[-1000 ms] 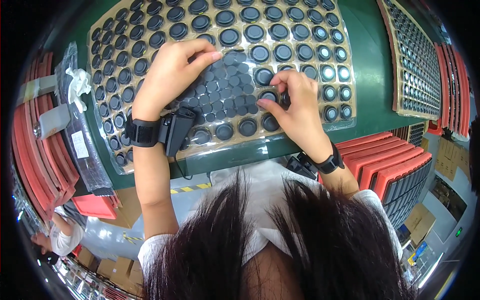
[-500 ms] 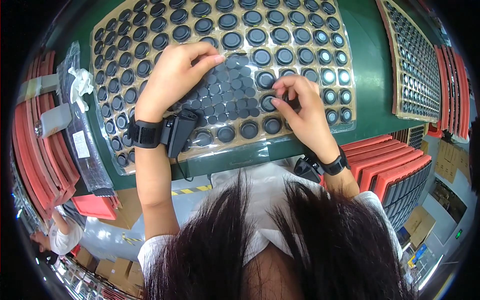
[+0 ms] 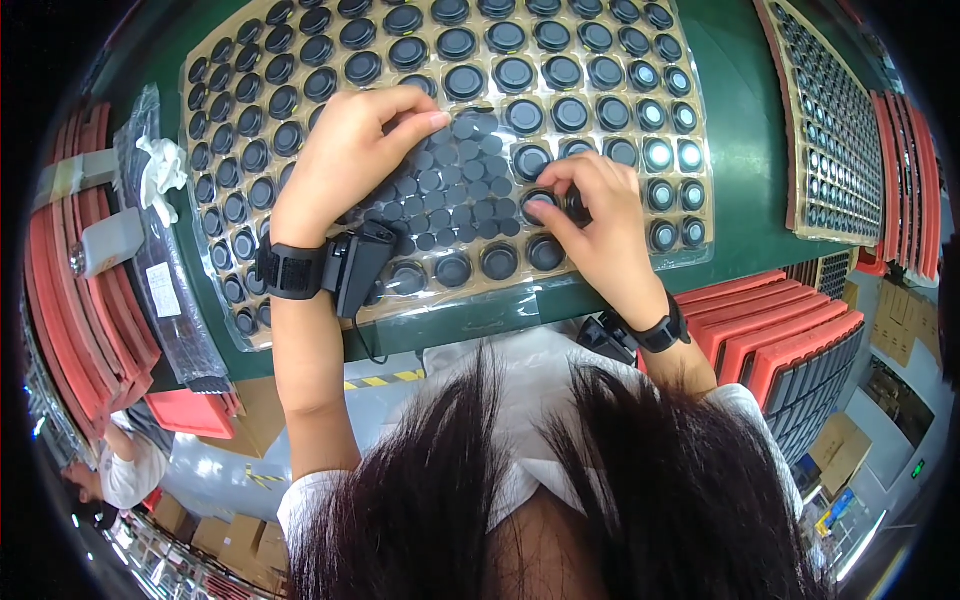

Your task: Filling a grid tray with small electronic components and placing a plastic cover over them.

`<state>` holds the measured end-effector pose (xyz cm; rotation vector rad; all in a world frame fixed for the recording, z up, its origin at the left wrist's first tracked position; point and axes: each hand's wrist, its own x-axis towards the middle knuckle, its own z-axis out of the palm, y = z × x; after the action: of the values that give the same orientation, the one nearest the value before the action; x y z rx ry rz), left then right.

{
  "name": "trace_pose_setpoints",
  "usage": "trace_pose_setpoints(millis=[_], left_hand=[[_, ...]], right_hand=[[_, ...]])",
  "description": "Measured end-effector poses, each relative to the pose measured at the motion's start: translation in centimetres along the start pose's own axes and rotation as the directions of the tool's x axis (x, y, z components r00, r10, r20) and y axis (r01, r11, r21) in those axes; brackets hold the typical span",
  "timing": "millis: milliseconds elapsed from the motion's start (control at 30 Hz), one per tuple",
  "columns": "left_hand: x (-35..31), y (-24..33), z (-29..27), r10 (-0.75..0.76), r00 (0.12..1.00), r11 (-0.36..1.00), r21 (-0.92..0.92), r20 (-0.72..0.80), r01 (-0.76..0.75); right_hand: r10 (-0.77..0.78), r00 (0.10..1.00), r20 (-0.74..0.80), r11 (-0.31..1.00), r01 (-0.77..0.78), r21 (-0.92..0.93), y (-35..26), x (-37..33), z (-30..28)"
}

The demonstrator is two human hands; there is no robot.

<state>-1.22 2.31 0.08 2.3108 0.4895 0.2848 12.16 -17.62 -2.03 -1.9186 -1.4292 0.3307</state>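
My left hand [image 3: 365,145] is closed in a pinch at the upper left edge of a clear sheet of small dark grey round stickers [image 3: 470,180], which lies across a tray. My right hand [image 3: 605,215] has its thumb on the face of a black round cap-like part [image 3: 538,207] just right of the sheet. Its index finger curls at that part's upper edge; the remaining fingers are bent and partly hidden. Rows of similar black parts sit in the clear plastic tray [image 3: 712,240]. Several at the tray's right side show pale, shiny centres [image 3: 658,155].
A green table [image 3: 740,130] carries the tray. Another filled tray [image 3: 835,130] stands at the right. Red stacked trays [image 3: 765,325] are at the lower right, more red ones [image 3: 85,290] at the left. Crumpled white material [image 3: 162,170] lies on plastic bags. A person [image 3: 130,465] is at the lower left.
My right thumb has shifted slightly left and down onto the face of the round part, and the index finger has curled closer to it. My left hand stays in place.
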Motion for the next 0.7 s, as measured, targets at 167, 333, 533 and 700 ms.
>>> trace_pose_setpoints(millis=[167, 333, 533, 700], left_hand=[[0.0, 0.0, 0.0, -0.001, 1.0, 1.0, -0.007, 0.001, 0.001], [-0.1, -0.2, 0.0, 0.005, 1.0, 1.0, 0.009, 0.009, -0.005], [0.0, -0.2, 0.0, -0.01, 0.999, 1.0, 0.018, 0.031, 0.009], [-0.1, -0.2, -0.1, -0.007, 1.0, 1.0, 0.024, 0.027, 0.006]], right_hand=[[0.017, 1.0, -0.024, 1.0, -0.016, 0.014, 0.0, 0.0, 0.1], [0.01, 1.0, 0.004, 0.999, -0.01, 0.039, 0.3, 0.0, -0.2], [-0.019, 1.0, 0.019, 0.999, 0.019, 0.037, 0.2, 0.1, -0.6], [-0.096, 0.992, 0.079, 0.995, 0.094, 0.035, 1.2, 0.1, -1.3]])
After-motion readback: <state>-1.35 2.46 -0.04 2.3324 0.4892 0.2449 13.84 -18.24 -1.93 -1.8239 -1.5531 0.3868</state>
